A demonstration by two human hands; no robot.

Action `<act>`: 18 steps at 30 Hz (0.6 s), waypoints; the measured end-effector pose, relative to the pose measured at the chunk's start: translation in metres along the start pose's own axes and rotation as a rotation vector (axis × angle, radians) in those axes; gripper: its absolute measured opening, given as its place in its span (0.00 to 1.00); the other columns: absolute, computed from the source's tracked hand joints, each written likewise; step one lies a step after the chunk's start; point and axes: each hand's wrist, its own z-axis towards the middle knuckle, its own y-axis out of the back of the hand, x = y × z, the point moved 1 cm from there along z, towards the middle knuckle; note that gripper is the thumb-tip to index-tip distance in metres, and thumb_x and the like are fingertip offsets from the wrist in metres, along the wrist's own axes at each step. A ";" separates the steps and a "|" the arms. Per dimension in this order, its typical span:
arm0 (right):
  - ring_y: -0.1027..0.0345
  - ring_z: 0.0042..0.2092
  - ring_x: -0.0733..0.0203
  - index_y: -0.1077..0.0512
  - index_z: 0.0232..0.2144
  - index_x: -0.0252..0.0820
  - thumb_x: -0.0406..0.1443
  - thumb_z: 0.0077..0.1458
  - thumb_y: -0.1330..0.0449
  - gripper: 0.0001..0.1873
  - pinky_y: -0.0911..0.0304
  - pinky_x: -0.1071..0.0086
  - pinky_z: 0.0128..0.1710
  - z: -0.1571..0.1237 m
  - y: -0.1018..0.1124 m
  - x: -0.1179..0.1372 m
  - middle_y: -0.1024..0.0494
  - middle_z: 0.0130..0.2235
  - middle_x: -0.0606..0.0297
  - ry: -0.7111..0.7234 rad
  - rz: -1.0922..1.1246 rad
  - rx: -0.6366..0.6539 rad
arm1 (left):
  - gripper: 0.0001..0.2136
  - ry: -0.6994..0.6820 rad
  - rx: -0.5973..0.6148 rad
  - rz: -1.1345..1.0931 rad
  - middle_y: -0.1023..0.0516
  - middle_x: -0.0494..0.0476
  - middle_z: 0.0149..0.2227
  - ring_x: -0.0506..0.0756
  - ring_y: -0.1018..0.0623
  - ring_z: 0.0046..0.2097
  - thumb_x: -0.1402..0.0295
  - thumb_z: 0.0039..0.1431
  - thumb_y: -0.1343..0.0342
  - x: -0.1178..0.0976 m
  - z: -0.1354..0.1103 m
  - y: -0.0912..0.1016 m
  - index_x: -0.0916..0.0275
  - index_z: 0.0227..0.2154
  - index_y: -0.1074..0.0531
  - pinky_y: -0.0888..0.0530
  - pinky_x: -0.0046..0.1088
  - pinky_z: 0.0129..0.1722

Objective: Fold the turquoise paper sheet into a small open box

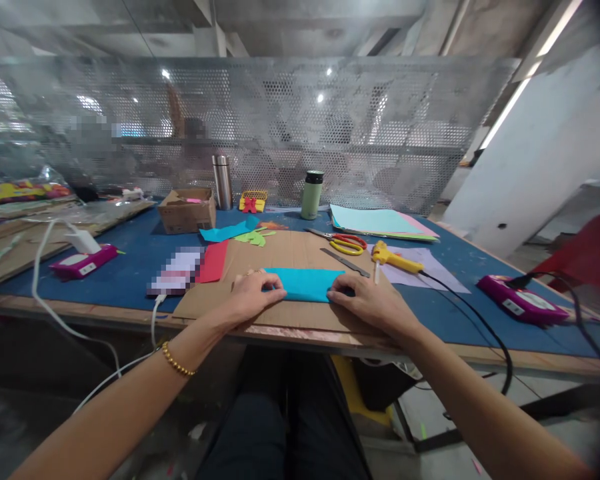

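Observation:
A folded turquoise paper strip lies on a brown cardboard sheet at the table's near edge. My left hand rests on the strip's left end, fingers curled and pressing down on it. My right hand presses the right end, fingers bent onto the paper. Both hands pin the strip flat against the cardboard.
Scissors with red and yellow handles, a metal ruler and a yellow glue gun with a black cord lie to the right. A cardboard box, steel flask, green bottle, coloured paper sheets, red paper and two pink devices stand around.

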 end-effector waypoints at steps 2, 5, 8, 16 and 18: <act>0.30 0.34 0.60 0.24 0.29 0.47 0.40 0.59 0.41 0.09 0.45 0.70 0.28 -0.001 0.002 0.001 0.21 0.33 0.67 0.015 0.012 0.013 | 0.09 -0.007 0.019 -0.005 0.22 0.51 0.37 0.60 0.27 0.47 0.59 0.60 0.45 -0.001 0.000 0.001 0.56 0.29 0.24 0.37 0.38 0.48; 0.31 0.34 0.61 0.26 0.27 0.44 0.39 0.58 0.41 0.10 0.45 0.71 0.29 -0.002 0.006 0.003 0.22 0.33 0.67 0.002 0.017 0.048 | 0.10 -0.016 0.036 -0.004 0.22 0.49 0.38 0.59 0.27 0.47 0.58 0.60 0.45 -0.001 0.000 0.001 0.57 0.29 0.26 0.38 0.38 0.49; 0.32 0.34 0.62 0.28 0.25 0.43 0.39 0.58 0.42 0.11 0.45 0.71 0.31 0.000 0.005 0.000 0.24 0.31 0.67 -0.006 0.057 0.077 | 0.12 0.006 0.026 0.014 0.23 0.49 0.36 0.59 0.27 0.46 0.57 0.60 0.46 0.001 0.001 -0.002 0.58 0.27 0.29 0.39 0.38 0.49; 0.33 0.33 0.61 0.27 0.26 0.42 0.39 0.54 0.41 0.08 0.43 0.69 0.33 0.018 -0.016 -0.021 0.24 0.29 0.65 0.016 0.160 0.125 | 0.11 0.034 -0.001 0.084 0.24 0.52 0.36 0.58 0.28 0.45 0.60 0.59 0.44 0.004 0.006 -0.010 0.60 0.25 0.31 0.39 0.37 0.44; 0.33 0.33 0.61 0.26 0.26 0.42 0.39 0.54 0.40 0.08 0.44 0.70 0.32 0.020 -0.018 -0.024 0.24 0.29 0.65 0.017 0.164 0.132 | 0.11 0.030 0.008 0.098 0.25 0.52 0.37 0.58 0.28 0.46 0.60 0.59 0.44 0.002 0.006 -0.009 0.60 0.25 0.32 0.39 0.36 0.44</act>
